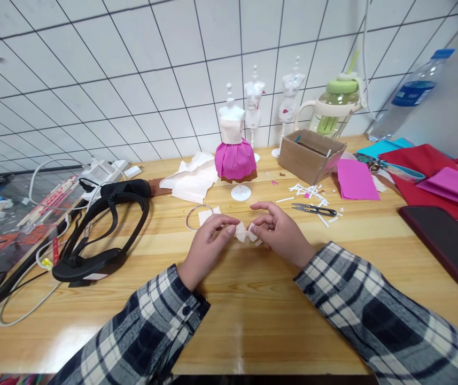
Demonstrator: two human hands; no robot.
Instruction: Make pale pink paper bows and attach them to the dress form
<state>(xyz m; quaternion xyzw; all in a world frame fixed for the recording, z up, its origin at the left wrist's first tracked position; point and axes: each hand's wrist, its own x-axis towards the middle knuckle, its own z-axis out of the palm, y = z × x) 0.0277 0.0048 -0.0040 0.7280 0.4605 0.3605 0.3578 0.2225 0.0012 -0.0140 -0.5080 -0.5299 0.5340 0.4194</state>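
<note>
Between my two hands, over the middle of the wooden table, is a small white bow-shaped piece of paper or cloth (246,232). My left hand (211,241) pinches its left end between thumb and fingers. The right end is in the pinch of my right hand (279,231), whose index finger is raised. Behind them stands a small dress form (232,120) with a cream top and a pleated magenta skirt (235,159). Thin-bladed snips (314,209) lie to the right, beside white scraps (311,191). A thin ring (196,216) rests behind my left hand.
A black headset strap (104,256) and cables lie at left, crumpled cream sheet (192,176) behind. Two more dress forms, a cardboard box (307,160), a lidded jug (335,109) and a bottle (413,96) stand at back right. Magenta sheets (357,179) and a phone (445,243) are right.
</note>
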